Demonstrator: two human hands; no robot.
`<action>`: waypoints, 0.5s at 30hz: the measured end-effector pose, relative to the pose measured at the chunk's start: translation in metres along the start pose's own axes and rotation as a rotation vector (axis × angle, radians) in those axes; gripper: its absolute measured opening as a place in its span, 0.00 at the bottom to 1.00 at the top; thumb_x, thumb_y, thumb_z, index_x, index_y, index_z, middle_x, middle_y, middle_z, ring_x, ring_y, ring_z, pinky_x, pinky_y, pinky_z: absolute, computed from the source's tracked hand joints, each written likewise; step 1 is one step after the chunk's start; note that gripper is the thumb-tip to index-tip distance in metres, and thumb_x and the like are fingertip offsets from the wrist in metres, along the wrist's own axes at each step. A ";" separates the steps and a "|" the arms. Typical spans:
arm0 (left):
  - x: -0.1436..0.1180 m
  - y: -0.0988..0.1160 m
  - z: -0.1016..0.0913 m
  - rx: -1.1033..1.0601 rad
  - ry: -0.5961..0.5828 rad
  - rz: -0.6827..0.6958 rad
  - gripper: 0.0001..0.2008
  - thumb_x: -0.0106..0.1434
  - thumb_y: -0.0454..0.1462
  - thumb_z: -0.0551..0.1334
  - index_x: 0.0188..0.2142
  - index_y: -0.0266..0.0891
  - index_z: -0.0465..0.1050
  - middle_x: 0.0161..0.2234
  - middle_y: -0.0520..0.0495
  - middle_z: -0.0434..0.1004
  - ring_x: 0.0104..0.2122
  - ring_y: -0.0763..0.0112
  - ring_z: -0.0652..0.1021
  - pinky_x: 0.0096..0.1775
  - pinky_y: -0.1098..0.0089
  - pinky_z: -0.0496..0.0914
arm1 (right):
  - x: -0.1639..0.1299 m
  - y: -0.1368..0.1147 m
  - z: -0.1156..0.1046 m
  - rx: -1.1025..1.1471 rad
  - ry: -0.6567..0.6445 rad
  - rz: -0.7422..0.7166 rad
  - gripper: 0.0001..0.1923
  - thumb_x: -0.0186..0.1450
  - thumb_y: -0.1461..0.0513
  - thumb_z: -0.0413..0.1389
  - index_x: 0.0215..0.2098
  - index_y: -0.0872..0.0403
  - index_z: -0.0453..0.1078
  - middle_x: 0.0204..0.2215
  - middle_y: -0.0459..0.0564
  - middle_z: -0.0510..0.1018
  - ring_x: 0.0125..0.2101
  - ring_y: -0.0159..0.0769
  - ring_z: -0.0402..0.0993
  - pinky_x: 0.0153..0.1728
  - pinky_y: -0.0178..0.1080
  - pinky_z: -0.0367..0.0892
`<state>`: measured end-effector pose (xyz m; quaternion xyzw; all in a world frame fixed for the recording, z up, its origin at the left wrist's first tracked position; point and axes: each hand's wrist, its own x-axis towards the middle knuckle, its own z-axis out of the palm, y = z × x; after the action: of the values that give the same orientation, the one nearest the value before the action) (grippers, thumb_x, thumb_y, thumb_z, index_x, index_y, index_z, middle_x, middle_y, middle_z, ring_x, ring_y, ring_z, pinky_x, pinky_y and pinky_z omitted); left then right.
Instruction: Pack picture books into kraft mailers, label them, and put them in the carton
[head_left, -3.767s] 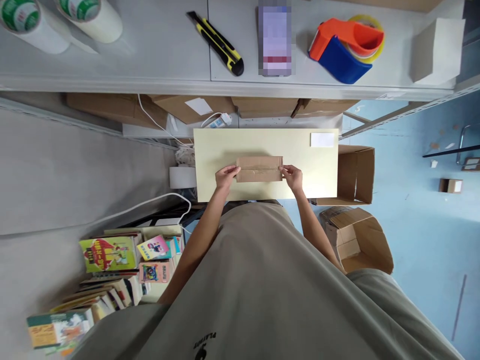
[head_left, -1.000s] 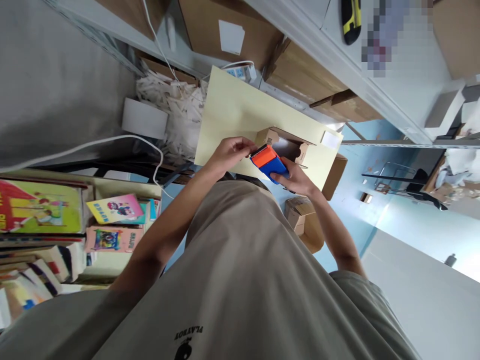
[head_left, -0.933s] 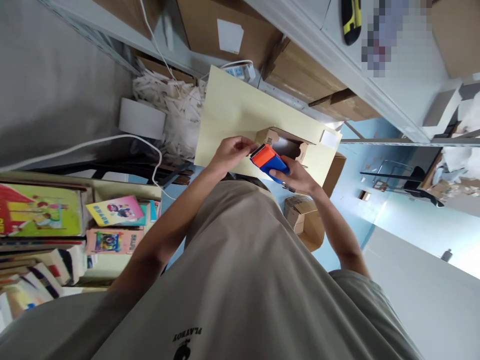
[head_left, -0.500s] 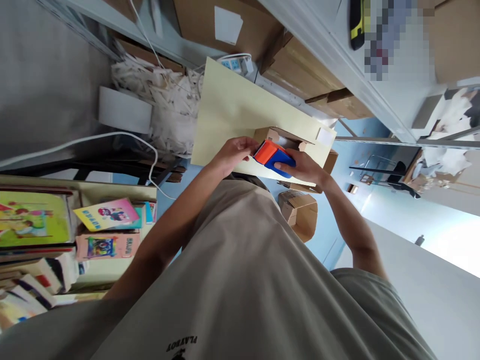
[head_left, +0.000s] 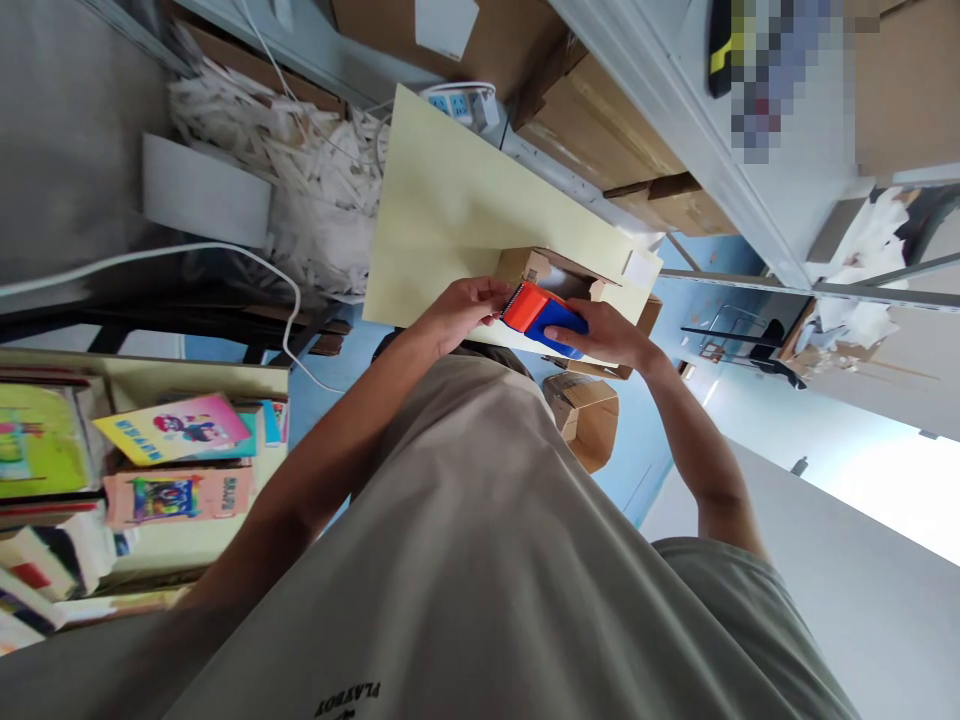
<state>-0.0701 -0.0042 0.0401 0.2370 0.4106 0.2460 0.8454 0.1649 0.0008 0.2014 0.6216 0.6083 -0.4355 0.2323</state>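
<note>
Now your right hand (head_left: 607, 335) grips the dispenser (head_left: 544, 315) at the box's (head_left: 536, 268) 6 o'clock edge on the surface (head_left: 450, 220); your left hand (head_left: 457, 312) pinches its tape end; box unsealed.

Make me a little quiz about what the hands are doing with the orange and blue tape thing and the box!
1. Which hand grips the blue body of the tape dispenser?
2. True or false: the cardboard box sits on the pale yellow table.
3. What lies left of the table: A) white paper shreds, B) a bucket, C) shoes?

Key
1. The right hand; the left hand pinches at its orange toothed end.
2. True.
3. A.
</note>
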 end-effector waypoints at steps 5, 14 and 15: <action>0.008 -0.014 0.014 0.073 0.090 0.047 0.13 0.61 0.42 0.79 0.36 0.39 0.81 0.31 0.48 0.81 0.30 0.72 0.73 0.33 0.70 0.67 | 0.005 0.006 -0.006 0.022 -0.094 0.044 0.32 0.78 0.34 0.59 0.44 0.53 0.77 0.37 0.51 0.86 0.35 0.38 0.79 0.37 0.39 0.66; 0.056 -0.025 -0.002 0.136 0.271 0.074 0.17 0.61 0.48 0.81 0.35 0.39 0.82 0.33 0.46 0.85 0.33 0.69 0.79 0.31 0.72 0.69 | -0.016 0.017 -0.073 -0.071 -0.225 0.243 0.37 0.72 0.28 0.62 0.33 0.52 0.80 0.27 0.52 0.86 0.30 0.40 0.82 0.35 0.41 0.70; 0.063 -0.027 -0.010 0.130 0.309 0.051 0.17 0.61 0.47 0.81 0.35 0.39 0.82 0.33 0.46 0.85 0.33 0.69 0.79 0.31 0.72 0.69 | -0.019 0.015 -0.080 -0.076 -0.219 0.270 0.38 0.72 0.28 0.61 0.33 0.52 0.80 0.27 0.53 0.86 0.29 0.41 0.83 0.35 0.41 0.71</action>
<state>-0.0378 0.0157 -0.0184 0.2608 0.5446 0.2739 0.7486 0.2019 0.0535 0.2548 0.6372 0.5064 -0.4423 0.3768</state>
